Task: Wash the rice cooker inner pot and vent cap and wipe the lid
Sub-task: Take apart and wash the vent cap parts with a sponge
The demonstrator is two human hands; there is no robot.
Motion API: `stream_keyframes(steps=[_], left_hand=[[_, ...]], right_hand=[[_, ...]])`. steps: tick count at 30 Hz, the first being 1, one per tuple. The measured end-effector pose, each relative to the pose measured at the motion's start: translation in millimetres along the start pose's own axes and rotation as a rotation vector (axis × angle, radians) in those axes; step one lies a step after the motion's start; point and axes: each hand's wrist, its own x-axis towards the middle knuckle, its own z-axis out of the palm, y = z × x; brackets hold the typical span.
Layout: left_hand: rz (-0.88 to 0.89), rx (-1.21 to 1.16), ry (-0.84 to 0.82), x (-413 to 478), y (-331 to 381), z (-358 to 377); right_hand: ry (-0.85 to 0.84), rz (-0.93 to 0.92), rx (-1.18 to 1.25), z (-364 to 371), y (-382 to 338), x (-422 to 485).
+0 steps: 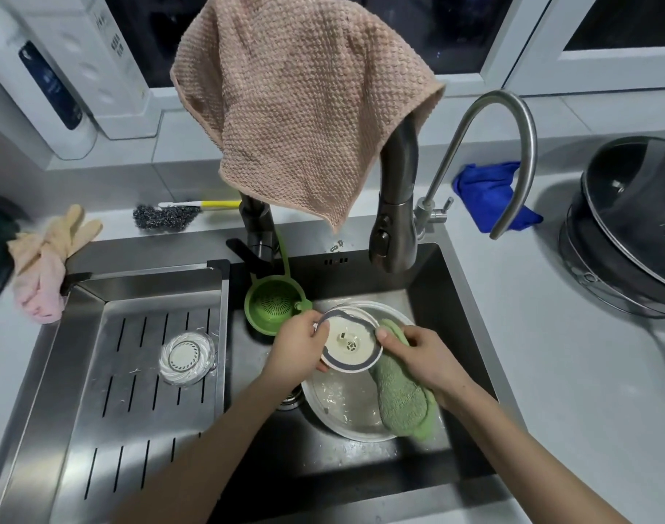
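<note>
Fingers of the left grip [298, 344] curl round the edge of a round cream disc [351, 344] ringed in grey rubber, held over the wet, pale metal inner pot [338, 406] lying in the dark steel sink [361, 470]. Right grip [417, 353] pinches a nubbly green cloth [402, 402] against the disc's rim. Waffle-weave pink towel [296, 107] drapes over the faucet [397, 206].

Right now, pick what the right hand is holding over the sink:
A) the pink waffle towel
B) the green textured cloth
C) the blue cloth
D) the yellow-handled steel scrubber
B: the right hand has its grip on the green textured cloth, its thumb at the edge of the round cream disc with a grey rim that the left hand holds.
</note>
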Motion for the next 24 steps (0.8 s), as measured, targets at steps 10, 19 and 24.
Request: stream_keyframes(steps=[10,19,24], left_hand=[[-0.153,-0.316,-0.045,-2,-1,-5],[-0.055,-0.208,-0.011,-4,-1,-5],[-0.031,-0.139,-0.010,-5,3,-3]], right_hand=[[0.217,-0.182,-0.532,7,5,7],[0.166,-0.225,-0.662,15,-9,4],[0.460,-0.572,-0.929,28,-5,15]])
